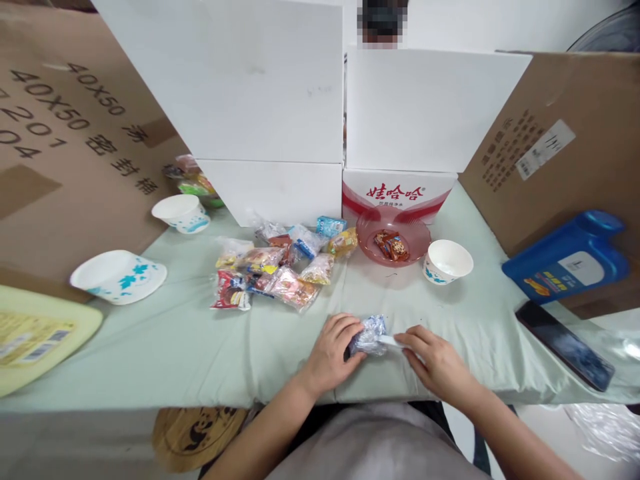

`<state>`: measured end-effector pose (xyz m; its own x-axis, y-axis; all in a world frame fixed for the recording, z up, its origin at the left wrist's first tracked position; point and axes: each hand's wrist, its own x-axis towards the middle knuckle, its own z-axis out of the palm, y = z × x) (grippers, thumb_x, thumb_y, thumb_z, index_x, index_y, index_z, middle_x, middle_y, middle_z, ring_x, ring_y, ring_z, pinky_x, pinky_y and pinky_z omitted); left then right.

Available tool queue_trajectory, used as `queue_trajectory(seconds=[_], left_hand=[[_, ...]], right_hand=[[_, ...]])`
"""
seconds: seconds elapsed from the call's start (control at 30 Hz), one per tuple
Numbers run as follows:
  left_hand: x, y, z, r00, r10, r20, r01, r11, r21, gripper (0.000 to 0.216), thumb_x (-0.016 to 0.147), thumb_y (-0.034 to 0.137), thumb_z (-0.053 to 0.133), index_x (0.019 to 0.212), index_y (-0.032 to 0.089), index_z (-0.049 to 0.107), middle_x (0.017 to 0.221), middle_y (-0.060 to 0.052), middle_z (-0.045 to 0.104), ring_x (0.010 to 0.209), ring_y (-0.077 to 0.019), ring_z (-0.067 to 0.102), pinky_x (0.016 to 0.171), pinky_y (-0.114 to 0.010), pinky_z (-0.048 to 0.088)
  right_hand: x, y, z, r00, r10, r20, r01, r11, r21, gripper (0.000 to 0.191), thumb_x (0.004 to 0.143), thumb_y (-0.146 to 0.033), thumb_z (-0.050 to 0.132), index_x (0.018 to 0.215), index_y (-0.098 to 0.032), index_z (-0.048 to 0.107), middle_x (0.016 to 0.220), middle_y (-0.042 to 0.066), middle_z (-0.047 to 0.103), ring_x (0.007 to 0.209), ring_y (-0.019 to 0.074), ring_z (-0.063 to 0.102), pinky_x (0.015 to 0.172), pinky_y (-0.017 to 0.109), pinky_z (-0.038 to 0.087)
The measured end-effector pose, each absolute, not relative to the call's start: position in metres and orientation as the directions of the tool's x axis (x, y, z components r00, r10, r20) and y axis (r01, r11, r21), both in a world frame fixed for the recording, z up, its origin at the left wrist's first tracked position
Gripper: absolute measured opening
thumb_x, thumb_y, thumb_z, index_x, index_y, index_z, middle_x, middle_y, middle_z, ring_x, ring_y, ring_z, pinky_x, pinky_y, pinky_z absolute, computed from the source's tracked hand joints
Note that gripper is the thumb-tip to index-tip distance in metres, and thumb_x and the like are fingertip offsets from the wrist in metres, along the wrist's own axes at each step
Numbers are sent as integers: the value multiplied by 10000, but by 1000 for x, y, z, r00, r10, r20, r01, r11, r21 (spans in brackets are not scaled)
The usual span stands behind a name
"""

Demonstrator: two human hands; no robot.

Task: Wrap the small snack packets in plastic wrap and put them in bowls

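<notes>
Near the front edge of the table, my left hand [330, 353] is closed on the left side of a shiny silver-and-blue wrapped snack packet [371, 333]. My right hand [440, 360] pinches a slim white tool [391, 341] whose far end touches the packet's right side; its exact kind is unclear. Beyond the hands lies a pile of wrapped snacks [280, 267] in colourful and clear wrappers. A pink translucent bowl [367, 243] behind the hands holds a few brown-red wrapped snacks [393, 246]. Beside it stands a white paper cup [447, 261] with a blue print.
Two paper bowls [120, 277] and a pale yellow bottle [40, 340] are at left. A blue bottle [565, 260] and a phone [565, 343] lie at right. White boxes [270, 100] and cardboard panels [560, 153] wall the table. A person's head shows behind.
</notes>
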<state>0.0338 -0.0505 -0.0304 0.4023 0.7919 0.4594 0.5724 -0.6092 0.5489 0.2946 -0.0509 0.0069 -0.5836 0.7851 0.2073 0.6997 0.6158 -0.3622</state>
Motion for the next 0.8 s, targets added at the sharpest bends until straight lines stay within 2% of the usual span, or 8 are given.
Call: queue_trajectory(seconds=[0.17, 0.27, 0.37, 0.47, 0.6, 0.67, 0.73, 0.8], left_hand=[[36, -51, -28, 358, 765, 535, 586, -630, 509, 330, 815, 268, 677, 1126, 208, 585, 1170, -109, 595, 1119, -275, 535, 969, -487, 477], [37, -52, -27, 321, 752, 575, 607, -630, 484, 162, 844, 234, 640, 1003, 211, 640, 1053, -88, 623, 985, -234, 573, 877, -420, 512], [37, -53, -26, 319, 767, 557, 590, -621, 516, 100, 871, 178, 584, 936, 209, 653, 923, -66, 624, 838, -186, 580, 754, -339, 520], [36, -54, -27, 326, 783, 529, 552, -612, 566, 127, 880, 194, 569, 989, 208, 632, 916, -65, 627, 839, -187, 594, 753, -333, 521], [35, -54, -28, 286, 847, 448, 553, -528, 645, 476, 808, 356, 693, 1218, 192, 516, 898, -53, 618, 786, -193, 588, 716, -340, 531], [34, -54, -28, 297, 852, 431, 569, -521, 637, 600, 780, 411, 721, 1279, 181, 480, 923, -62, 616, 809, -206, 585, 724, -350, 531], [33, -53, -28, 343, 832, 436, 582, -553, 596, 486, 819, 389, 680, 1233, 183, 529, 958, -77, 613, 865, -220, 584, 765, -363, 523], [34, -52, -28, 376, 813, 444, 587, -580, 565, 239, 875, 316, 603, 1076, 188, 604, 951, -77, 606, 881, -218, 575, 778, -361, 509]], right_hand=[[352, -36, -6, -374, 904, 206, 887, 414, -206, 278, 933, -244, 418, 1083, -211, 649, 945, 70, 657, 770, 197, 665, 668, 334, 551], [355, -35, -10, -311, 898, 311, 909, 377, -180, 230, 919, -261, 470, 1016, -211, 673, 943, 93, 658, 865, 242, 637, 772, 406, 543], [328, -37, -6, -352, 846, 400, 840, 475, -265, 191, 921, -233, 505, 1024, -223, 666, 1009, 108, 643, 966, 260, 595, 830, 446, 533], [289, -38, -2, -462, 783, 417, 723, 605, -334, 221, 926, -182, 494, 1065, -250, 652, 1089, 103, 628, 1038, 263, 565, 849, 470, 532], [252, -35, 1, -569, 710, 414, 623, 701, -347, 242, 917, -147, 497, 1088, -234, 645, 1132, 112, 622, 1099, 278, 526, 893, 499, 511], [242, -34, 4, -609, 678, 411, 568, 735, -371, 251, 916, -141, 502, 1119, -217, 629, 1123, 114, 623, 1087, 264, 527, 901, 477, 512], [237, -34, 6, -660, 639, 395, 503, 767, -399, 248, 921, -158, 514, 1142, -206, 616, 1115, 110, 623, 1048, 240, 542, 890, 438, 523], [235, -34, 6, -697, 609, 378, 462, 785, -413, 223, 935, -183, 513, 1126, -217, 624, 1093, 98, 625, 996, 217, 558, 857, 400, 536]])
